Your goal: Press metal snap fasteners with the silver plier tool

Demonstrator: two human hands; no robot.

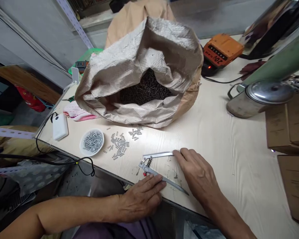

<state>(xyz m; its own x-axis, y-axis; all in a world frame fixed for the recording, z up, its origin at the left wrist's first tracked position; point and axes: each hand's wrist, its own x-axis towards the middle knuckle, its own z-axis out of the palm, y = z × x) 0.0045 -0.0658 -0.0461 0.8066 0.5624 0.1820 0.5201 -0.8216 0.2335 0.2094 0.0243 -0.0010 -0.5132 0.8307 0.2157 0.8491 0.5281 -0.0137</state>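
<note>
A silvery two-armed hinged metal piece (159, 154) lies spread in a V on the table, its joint pointing left. Between its arms near the joint sits a dark coil spring (149, 162), with a small red part below it. My left hand (146, 196) presses its fingers over the lower arm at the table's front edge. At the free end of the upper arm, my right hand (196, 169) has its fingers closed on the metal; the thumb is mostly hidden. Small silver springs (120, 145) lie loose to the left, beside a white bowl (81, 146) full of them.
Behind the hands stands a large open woven sack (117, 59) with dark springs (151, 88) inside. An orange battery (224, 48), a lidded metal mug (241, 104) and cardboard boxes (276, 129) are on the right. A white device (60, 127) and a cable (64, 156) lie left.
</note>
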